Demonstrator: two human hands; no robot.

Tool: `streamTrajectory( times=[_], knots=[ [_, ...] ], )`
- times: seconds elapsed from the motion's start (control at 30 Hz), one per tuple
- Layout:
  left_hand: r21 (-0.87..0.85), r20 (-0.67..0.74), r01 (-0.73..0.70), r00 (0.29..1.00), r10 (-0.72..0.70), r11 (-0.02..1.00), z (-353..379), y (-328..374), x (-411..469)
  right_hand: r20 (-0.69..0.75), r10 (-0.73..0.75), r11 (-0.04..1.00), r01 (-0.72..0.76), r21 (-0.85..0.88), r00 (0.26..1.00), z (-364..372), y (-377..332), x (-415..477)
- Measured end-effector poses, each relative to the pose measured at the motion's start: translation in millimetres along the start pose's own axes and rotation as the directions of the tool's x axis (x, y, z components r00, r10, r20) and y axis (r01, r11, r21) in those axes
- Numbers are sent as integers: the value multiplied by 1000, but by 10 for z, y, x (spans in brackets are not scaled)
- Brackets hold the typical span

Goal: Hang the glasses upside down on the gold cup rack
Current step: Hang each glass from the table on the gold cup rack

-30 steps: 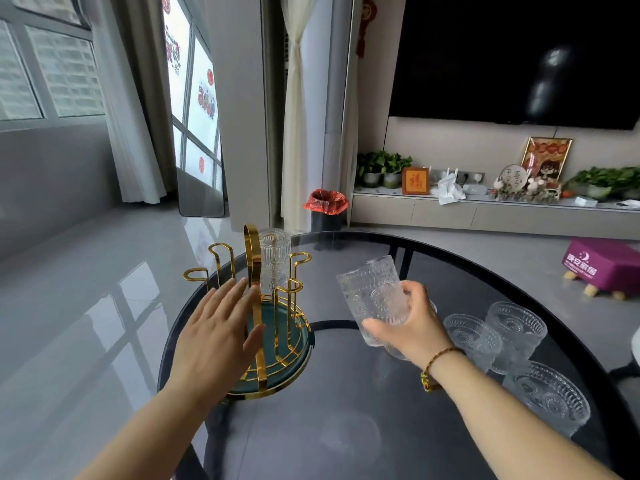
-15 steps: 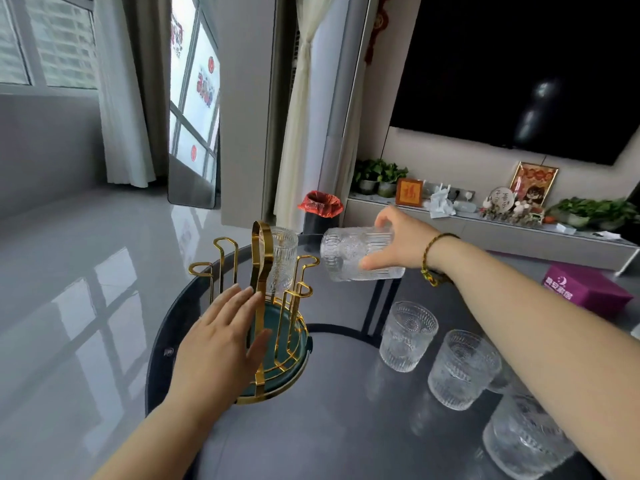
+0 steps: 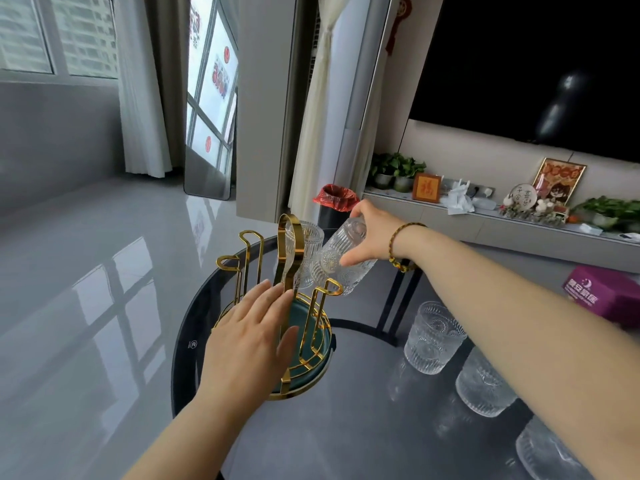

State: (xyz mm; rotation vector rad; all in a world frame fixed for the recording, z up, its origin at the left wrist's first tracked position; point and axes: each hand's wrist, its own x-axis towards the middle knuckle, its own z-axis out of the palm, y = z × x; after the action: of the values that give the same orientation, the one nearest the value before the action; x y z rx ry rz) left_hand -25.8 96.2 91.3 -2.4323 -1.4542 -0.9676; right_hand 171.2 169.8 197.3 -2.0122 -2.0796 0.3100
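Right hand (image 3: 372, 237) fingers clamped on a ribbed clear glass tumbler (image 3: 341, 263), tilted mouth-down, rim at a peg of the gold wire cup rack (image 3: 289, 296). Left hand (image 3: 249, 336), fingers spread, steadies the rack. Risk: rim prob. not centred, could clip peg & knock neighbouring hung glass (image 3: 308, 251).

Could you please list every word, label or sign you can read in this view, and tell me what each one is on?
"福": orange framed plaque on the wall shelf, only loosely legible.
Purple box: white Chinese characters and a moon logo, too blurred to read.
Round plate on the shelf: dark characters, too small to read.
Table rim: small round white mark, unreadable.
Window stickers: red designs, unreadable.
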Motion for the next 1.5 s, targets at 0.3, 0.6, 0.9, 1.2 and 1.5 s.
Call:
streamTrajectory(
  times=[0.3, 0.6, 0.9, 1.2, 1.5],
  knots=[
    [-11, -11, 18, 1000, -18, 1000, 36, -9, 17, 34, -53, 998, 54, -21, 998, 303, -33, 85],
    [-19, -27, 18, 999, -18, 1000, 62, -9, 19, 81, -66, 993, 74, -95, 994, 446, -47, 145],
    [-19, -34, 12, 999, -12, 1000, 67, -11, 14, 77, -55, 995, 61, -78, 996, 459, -25, 160],
    [-39, -16, 28, 999, -28, 999, 44, 4, 13, 81, -40, 996, 46, -78, 996, 456, 19, 155],
    [-12, -8, 16, 1000, -16, 1000, 43, -7, 1, -37, -31, 997, 33, 71, 999, 327, 99, -64]
  ],
)
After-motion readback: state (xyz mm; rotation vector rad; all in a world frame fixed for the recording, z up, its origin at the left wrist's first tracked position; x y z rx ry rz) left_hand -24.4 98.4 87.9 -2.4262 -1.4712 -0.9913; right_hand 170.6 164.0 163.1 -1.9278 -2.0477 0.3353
